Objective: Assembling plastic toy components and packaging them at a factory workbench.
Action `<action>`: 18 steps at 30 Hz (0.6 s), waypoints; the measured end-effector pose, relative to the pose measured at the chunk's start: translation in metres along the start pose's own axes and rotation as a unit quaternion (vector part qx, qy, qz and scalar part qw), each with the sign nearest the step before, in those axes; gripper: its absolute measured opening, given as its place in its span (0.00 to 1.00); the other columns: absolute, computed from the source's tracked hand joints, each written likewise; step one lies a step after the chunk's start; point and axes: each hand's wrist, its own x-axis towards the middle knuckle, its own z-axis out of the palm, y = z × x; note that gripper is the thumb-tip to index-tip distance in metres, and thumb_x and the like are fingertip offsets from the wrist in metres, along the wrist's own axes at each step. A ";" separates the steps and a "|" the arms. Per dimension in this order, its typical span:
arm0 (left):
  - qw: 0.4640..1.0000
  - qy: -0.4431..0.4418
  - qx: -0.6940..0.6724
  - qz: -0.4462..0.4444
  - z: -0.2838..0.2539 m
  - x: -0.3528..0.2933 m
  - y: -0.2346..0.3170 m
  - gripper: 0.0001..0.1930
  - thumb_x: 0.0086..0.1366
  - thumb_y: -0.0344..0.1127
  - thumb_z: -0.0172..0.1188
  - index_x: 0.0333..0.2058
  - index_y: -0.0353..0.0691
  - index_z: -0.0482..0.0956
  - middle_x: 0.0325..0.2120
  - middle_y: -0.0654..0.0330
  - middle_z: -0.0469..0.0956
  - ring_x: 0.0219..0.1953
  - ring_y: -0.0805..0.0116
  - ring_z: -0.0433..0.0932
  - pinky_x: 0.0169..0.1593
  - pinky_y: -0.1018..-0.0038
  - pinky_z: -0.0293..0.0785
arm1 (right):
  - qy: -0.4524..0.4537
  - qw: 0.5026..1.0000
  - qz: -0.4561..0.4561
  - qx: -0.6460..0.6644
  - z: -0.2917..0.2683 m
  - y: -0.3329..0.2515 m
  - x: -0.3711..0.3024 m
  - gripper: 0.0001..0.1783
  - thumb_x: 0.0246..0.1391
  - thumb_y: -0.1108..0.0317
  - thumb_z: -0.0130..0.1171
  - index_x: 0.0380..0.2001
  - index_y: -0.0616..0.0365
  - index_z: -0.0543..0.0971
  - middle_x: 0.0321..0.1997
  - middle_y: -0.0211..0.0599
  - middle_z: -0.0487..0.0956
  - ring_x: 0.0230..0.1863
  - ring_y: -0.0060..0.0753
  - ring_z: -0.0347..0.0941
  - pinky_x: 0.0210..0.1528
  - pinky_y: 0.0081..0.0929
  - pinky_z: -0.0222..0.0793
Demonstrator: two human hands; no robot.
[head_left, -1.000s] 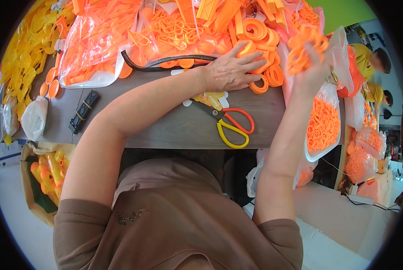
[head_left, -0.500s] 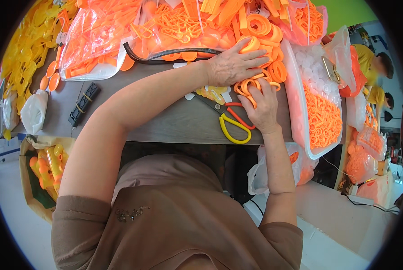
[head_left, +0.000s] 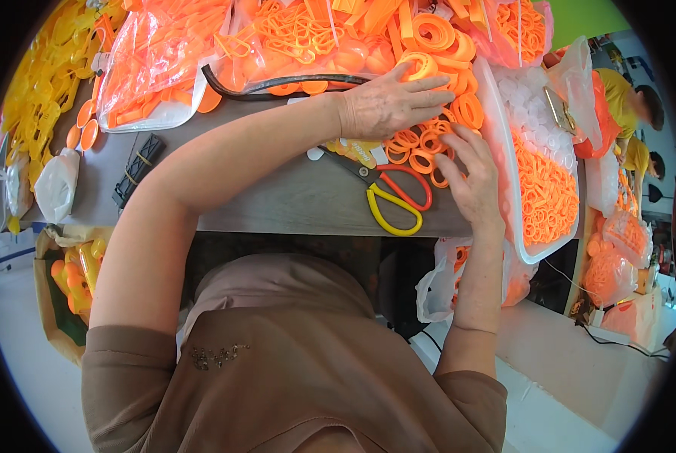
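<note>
My left hand (head_left: 387,108) lies stretched out, fingers pointing right, over the edge of an orange pile of plastic parts. Beneath and beside its fingertips is a loose cluster of small orange rings (head_left: 419,159) on the table. To the right of that cluster, my right hand (head_left: 474,180) has its fingers curved and apart, with nothing seen between them. Scissors (head_left: 364,171) with one red and one yellow handle lie just below the rings, blades partly hidden under my left forearm. A yellow printed card (head_left: 362,153) sits by the blades.
A translucent white bin (head_left: 510,185) on the right holds small orange rings and clear pieces. Bagged orange parts (head_left: 168,57) fill the back. A black curved strip (head_left: 277,83) crosses behind my left arm. Black strips banded together (head_left: 138,170) and yellow parts (head_left: 36,83) are at left.
My right hand has released the orange rings and drawn back to the right, its fingers spreading. The rings now lie loose on the table. My left hand has barely moved.
</note>
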 end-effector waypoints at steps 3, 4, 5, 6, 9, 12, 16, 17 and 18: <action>1.000 0.012 -0.024 0.005 -0.014 0.001 0.005 0.28 0.53 0.31 0.60 0.56 0.42 0.68 0.62 0.58 0.60 0.65 0.63 0.58 0.60 0.52 0.60 | 0.049 0.998 0.015 0.023 0.006 0.015 -0.012 0.14 0.54 0.73 0.58 0.44 0.62 0.78 0.52 0.44 0.75 0.53 0.39 0.71 0.53 0.30 0.68; 0.999 0.031 -0.030 0.009 -0.019 0.001 0.006 0.28 0.53 0.30 0.59 0.55 0.42 0.68 0.62 0.58 0.60 0.64 0.62 0.59 0.59 0.54 0.62 | 0.063 0.994 0.043 0.075 0.007 0.019 -0.013 0.13 0.55 0.74 0.56 0.45 0.62 0.77 0.51 0.43 0.75 0.51 0.37 0.72 0.52 0.28 0.68; 0.999 0.029 -0.032 0.010 -0.025 0.000 0.006 0.28 0.53 0.30 0.59 0.55 0.42 0.68 0.62 0.58 0.60 0.64 0.62 0.59 0.59 0.54 0.62 | 0.077 0.987 0.070 0.126 0.008 0.021 -0.014 0.13 0.55 0.76 0.55 0.45 0.62 0.77 0.49 0.42 0.76 0.49 0.35 0.73 0.51 0.26 0.69; 0.998 0.049 -0.028 0.006 -0.033 -0.003 0.005 0.27 0.53 0.30 0.59 0.55 0.43 0.69 0.62 0.58 0.59 0.64 0.61 0.60 0.57 0.53 0.63 | 0.103 0.984 0.078 0.124 0.008 0.017 -0.012 0.13 0.56 0.77 0.53 0.45 0.64 0.76 0.46 0.41 0.77 0.46 0.32 0.73 0.48 0.25 0.69; 0.993 0.113 -0.038 0.007 -0.074 -0.016 0.006 0.26 0.52 0.27 0.59 0.52 0.41 0.70 0.58 0.56 0.66 0.58 0.58 0.66 0.52 0.54 0.67 | 0.155 0.984 0.068 0.059 -0.003 -0.001 -0.012 0.11 0.55 0.79 0.54 0.43 0.64 0.76 0.44 0.41 0.76 0.43 0.30 0.73 0.44 0.26 0.69; 0.988 0.103 -0.092 -0.071 -0.118 -0.049 0.018 0.23 0.51 0.21 0.59 0.49 0.36 0.74 0.49 0.51 0.73 0.52 0.51 0.72 0.53 0.60 0.69 | 0.129 0.991 0.009 0.041 -0.001 -0.029 -0.036 0.12 0.50 0.79 0.58 0.40 0.63 0.77 0.42 0.41 0.76 0.41 0.34 0.73 0.41 0.29 0.69; 0.952 0.112 -0.137 -0.248 -0.147 -0.101 0.047 0.13 0.52 0.25 0.62 0.39 0.34 0.78 0.38 0.53 0.77 0.41 0.53 0.75 0.47 0.63 0.71 | -0.002 0.996 -0.087 -0.004 0.011 -0.061 -0.049 0.14 0.44 0.80 0.61 0.38 0.61 0.77 0.41 0.41 0.76 0.41 0.40 0.72 0.41 0.32 0.68; 0.937 0.122 -0.137 -0.297 -0.144 -0.112 0.054 0.10 0.51 0.27 0.63 0.35 0.35 0.79 0.36 0.55 0.76 0.38 0.54 0.76 0.44 0.62 0.72 | -0.013 0.996 -0.077 -0.041 0.016 -0.062 -0.052 0.15 0.43 0.80 0.62 0.39 0.61 0.77 0.41 0.41 0.75 0.41 0.42 0.72 0.42 0.34 0.67; 0.937 0.121 -0.134 -0.298 -0.140 -0.124 0.062 0.10 0.51 0.27 0.63 0.35 0.35 0.79 0.36 0.55 0.76 0.38 0.54 0.76 0.44 0.62 0.72 | -0.023 0.994 -0.069 -0.076 0.021 -0.062 -0.054 0.17 0.42 0.80 0.62 0.39 0.60 0.77 0.41 0.41 0.75 0.41 0.44 0.71 0.42 0.36 0.66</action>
